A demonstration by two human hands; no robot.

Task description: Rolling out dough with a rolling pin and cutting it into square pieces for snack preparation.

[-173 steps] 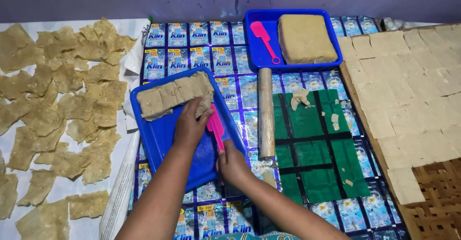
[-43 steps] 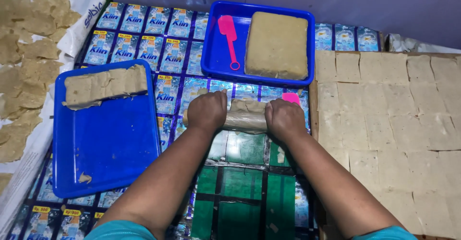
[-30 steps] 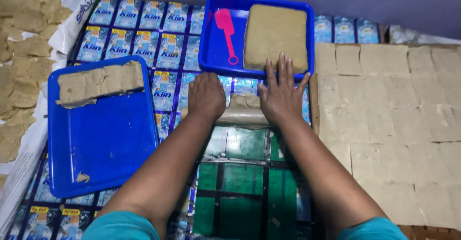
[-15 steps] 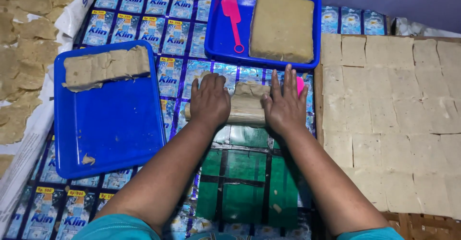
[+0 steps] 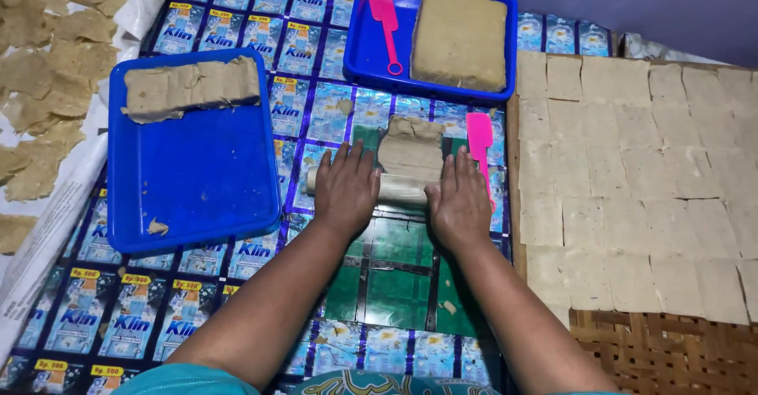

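My left hand (image 5: pixel 346 189) and my right hand (image 5: pixel 462 202) press flat, fingers spread, on a pale rolling pin (image 5: pixel 399 189) lying crosswise on the green part of the printed plastic mat (image 5: pixel 387 253). Just beyond the pin lies a flattened piece of tan dough (image 5: pixel 409 148). A pink plastic scraper (image 5: pixel 479 137) rests to the right of the dough, close to my right hand's fingertips.
A blue tray (image 5: pixel 197 174) at left holds a strip of cut dough (image 5: pixel 191 87). A second blue tray (image 5: pixel 365 47) at the back carries a dough block (image 5: pixel 460 38) and a pink scraper (image 5: pixel 387 17). Thin dough squares (image 5: pixel 632 174) cover a woven rack at right; dried pieces (image 5: pixel 39 63) lie far left.
Both hands have drawn the rolling pin back toward me, off the dough, which now lies uncovered beyond it. The view has shifted slightly.
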